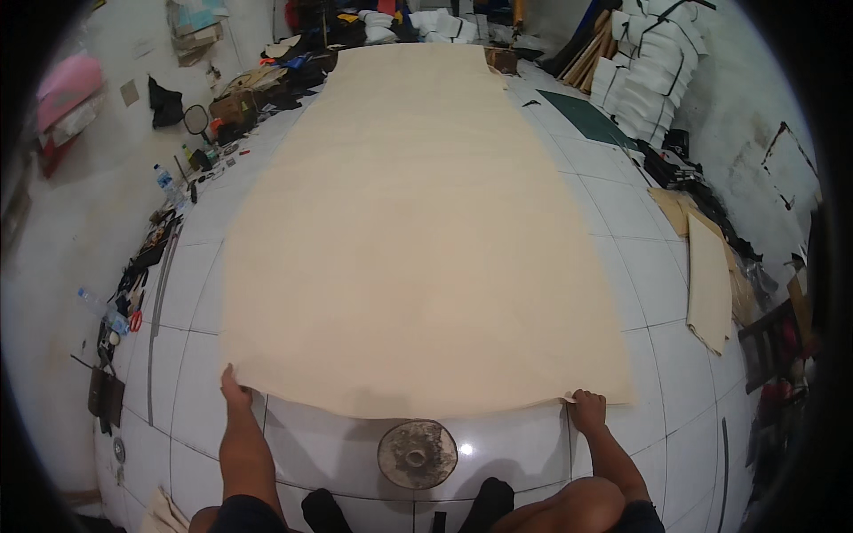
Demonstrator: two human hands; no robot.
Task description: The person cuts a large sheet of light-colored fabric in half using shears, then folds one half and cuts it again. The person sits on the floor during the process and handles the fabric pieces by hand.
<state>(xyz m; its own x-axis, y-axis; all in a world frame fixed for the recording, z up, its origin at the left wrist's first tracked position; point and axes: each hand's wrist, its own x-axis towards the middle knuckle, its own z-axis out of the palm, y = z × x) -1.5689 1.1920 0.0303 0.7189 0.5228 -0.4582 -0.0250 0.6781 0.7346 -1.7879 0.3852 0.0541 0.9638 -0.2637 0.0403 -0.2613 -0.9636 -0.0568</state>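
A long cream fabric sheet point(426, 231) lies spread over the white tiled floor, running from just in front of me to the far end. My left hand point(233, 386) is closed on its near left corner. My right hand point(588, 410) pinches the near edge a little in from the right corner, fingers curled over the cloth. Between my arms the near edge sags slightly and reaches a round, worn grey disc point(418, 455) with a raised hub. My feet in black socks are on either side behind the disc.
Tools, including red-handled scissors point(136, 321), and plastic bottles point(165, 180) line the left wall beside a long metal ruler point(160, 293). Strapped white bundles point(653, 67) stand at the far right near a green mat point(586, 118). A folded cream cloth point(708, 284) lies at right.
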